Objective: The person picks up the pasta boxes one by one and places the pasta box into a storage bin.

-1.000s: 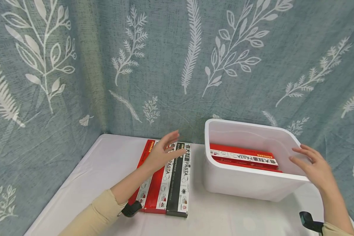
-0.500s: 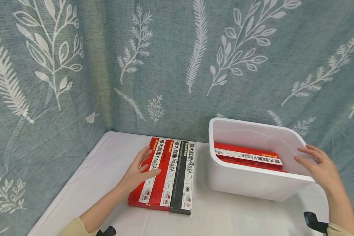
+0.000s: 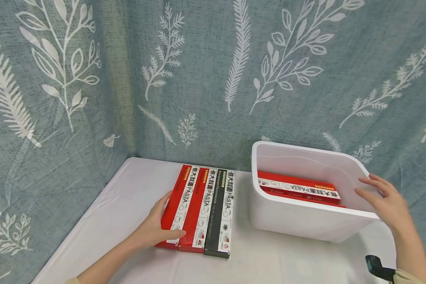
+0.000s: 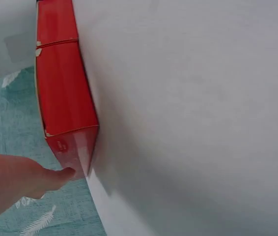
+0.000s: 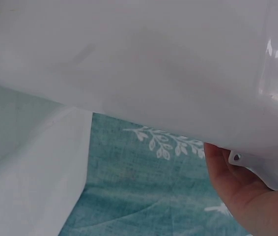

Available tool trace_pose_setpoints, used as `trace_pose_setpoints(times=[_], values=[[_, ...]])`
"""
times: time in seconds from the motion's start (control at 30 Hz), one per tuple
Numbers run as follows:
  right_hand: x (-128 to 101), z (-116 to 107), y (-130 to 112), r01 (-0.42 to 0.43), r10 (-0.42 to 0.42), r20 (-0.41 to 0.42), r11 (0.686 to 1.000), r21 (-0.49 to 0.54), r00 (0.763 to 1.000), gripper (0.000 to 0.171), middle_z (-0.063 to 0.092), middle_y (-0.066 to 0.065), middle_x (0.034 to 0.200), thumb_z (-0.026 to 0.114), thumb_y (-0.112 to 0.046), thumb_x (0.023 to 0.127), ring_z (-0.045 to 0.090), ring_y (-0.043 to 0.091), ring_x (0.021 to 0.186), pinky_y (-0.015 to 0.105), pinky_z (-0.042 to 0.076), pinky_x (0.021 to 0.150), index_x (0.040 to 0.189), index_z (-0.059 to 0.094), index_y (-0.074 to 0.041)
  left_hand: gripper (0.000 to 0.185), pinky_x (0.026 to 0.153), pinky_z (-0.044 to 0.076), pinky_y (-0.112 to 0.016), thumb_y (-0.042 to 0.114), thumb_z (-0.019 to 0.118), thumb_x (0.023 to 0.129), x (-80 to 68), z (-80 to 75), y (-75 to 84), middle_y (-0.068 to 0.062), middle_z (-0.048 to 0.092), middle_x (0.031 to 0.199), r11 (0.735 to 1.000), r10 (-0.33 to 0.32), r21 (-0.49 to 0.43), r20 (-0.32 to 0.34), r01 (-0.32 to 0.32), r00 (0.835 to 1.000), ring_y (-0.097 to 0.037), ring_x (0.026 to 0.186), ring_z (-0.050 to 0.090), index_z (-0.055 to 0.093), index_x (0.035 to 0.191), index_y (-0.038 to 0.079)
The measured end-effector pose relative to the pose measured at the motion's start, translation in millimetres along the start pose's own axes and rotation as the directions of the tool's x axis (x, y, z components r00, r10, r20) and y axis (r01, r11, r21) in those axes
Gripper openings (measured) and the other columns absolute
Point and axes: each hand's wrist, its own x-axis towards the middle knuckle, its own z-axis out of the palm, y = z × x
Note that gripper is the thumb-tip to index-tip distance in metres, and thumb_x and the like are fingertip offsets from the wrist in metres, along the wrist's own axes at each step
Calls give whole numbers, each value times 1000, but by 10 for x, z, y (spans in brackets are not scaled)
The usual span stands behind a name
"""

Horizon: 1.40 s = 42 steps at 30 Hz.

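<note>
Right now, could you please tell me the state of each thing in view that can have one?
Left hand: grip curled round the near end of the leftmost red pasta box.
Leftmost red pasta box: flat on the table, beside two more boxes.
Right hand: fingers straight, at the bin's right rim.
White bin: upright, open-topped.
Red pasta box in bin: lying inside.

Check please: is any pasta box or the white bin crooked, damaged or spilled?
Nothing stands out. Three pasta boxes lie flat, side by side on the table; the left hand grips the leftmost. Red boxes lie inside the upright white bin, right hand at its rim.
</note>
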Motion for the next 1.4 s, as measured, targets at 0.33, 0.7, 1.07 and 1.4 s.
trace_pose_setpoints(times=[0.33,0.7,1.07,1.4], values=[[-3,16,18,8,-8,-5,1000,6,1000,67,13,27,158,55,-41,97,11,57,138,77,18,97,141,41,7,123,98,41,-46,27,86,68,-97,21,-161,-22,21,150,998,-19,57,36,16,999,-33,128,34,2,154,2],[-11,30,29,9,-9,-9,1000,6,1000,67,14,26,158,55,-42,97,9,56,139,78,16,97,141,42,6,120,101,36,-56,26,85,69,-120,27,-218,-29,24,149,992,-50,115,51,44,997,-36,127,36,3,150,-11],[-5,11,10,10,-10,-10,1000,-14,1000,67,14,27,157,54,-42,97,6,56,139,78,17,96,142,42,6,115,95,42,-47,23,85,70,-101,32,-209,-24,36,142,990,-16,141,45,10,999,-30,118,43,10,149,-13],[-9,1,-3,0,0,-4,1000,-4,1000,67,14,26,158,55,-41,97,7,56,139,78,17,96,142,42,6,112,94,44,-47,22,84,69,-132,24,-153,-25,36,143,985,-34,171,34,27,999,-31,119,44,14,149,-13]])
